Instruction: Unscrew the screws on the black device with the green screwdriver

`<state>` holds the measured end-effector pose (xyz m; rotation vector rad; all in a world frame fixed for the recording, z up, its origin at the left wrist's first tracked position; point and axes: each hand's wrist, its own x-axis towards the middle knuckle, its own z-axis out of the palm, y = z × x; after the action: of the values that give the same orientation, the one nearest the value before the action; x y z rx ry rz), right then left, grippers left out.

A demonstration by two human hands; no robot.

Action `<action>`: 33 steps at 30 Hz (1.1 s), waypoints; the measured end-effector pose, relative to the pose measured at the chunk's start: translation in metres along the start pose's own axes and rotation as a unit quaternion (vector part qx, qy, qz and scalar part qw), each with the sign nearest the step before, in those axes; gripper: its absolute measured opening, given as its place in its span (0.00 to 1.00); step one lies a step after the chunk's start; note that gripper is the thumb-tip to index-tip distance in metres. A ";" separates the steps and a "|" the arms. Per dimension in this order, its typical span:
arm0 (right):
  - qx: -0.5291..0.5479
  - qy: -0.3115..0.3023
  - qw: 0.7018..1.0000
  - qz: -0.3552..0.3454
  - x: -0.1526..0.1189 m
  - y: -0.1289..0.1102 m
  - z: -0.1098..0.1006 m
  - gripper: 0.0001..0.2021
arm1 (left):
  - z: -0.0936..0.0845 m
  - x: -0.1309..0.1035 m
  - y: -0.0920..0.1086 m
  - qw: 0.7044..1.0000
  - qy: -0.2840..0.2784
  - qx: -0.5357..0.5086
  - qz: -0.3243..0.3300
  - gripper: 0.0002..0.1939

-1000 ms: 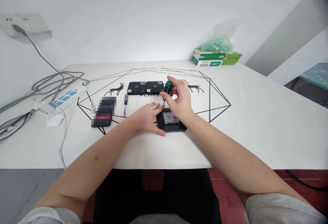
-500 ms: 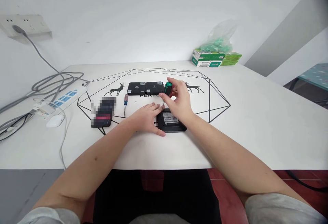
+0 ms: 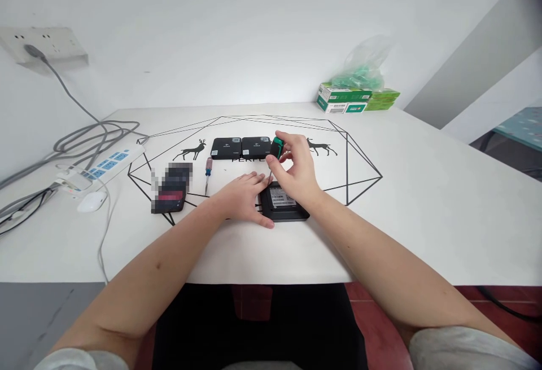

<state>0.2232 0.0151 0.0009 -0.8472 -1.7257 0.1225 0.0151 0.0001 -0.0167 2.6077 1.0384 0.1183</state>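
A small black box [image 3: 284, 206] with a white label lies upside down on the white table [image 3: 423, 206]. My left hand [image 3: 242, 196] rests flat against its left edge, fingers touching it. My right hand [image 3: 296, 168] holds a green-handled screwdriver [image 3: 276, 148] upright, with the thin shaft pointing down at the box's far left corner. Two more black boxes [image 3: 241, 147] sit side by side just behind. A red and blue screwdriver [image 3: 207, 171] lies to the left of my left hand.
A blurred dark object [image 3: 171, 188] lies at the left. Further left are a white power strip [image 3: 99, 168], grey cables [image 3: 84, 135] and a white mouse [image 3: 91, 201]. Green boxes with a plastic bag [image 3: 358, 90] stand at the back right. A wall socket [image 3: 42, 45] is upper left.
My right hand's fingers have shifted slightly on the green screwdriver's handle. The view has tilted a little. My left hand and the box stay where they were.
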 end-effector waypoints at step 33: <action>0.037 0.054 0.998 0.020 0.004 0.000 -0.004 0.24 | -0.003 -0.003 0.006 1.000 -0.011 -0.004 -0.026 0.77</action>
<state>0.2267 0.0164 0.0052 -0.8194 -1.5941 0.1625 0.0163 -0.0053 -0.0114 2.5659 1.0958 0.0802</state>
